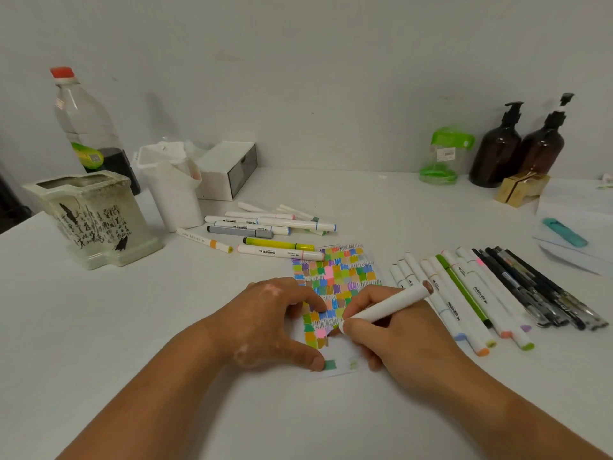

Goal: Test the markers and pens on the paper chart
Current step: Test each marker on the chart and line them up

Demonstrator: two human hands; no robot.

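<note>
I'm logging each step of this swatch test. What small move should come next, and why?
Probably stroke the marker sideways to lay a fresh swatch: the right hand grips it tip-down at the bare lower part of the paper chart, while the left hand presses the sheet flat.

view: head, single wide-angle | from: above the person's own forearms | facing: forward and down across the white table to the wall | range: near; left hand, right hand gripping a marker, and paper chart fill lower centre
</note>
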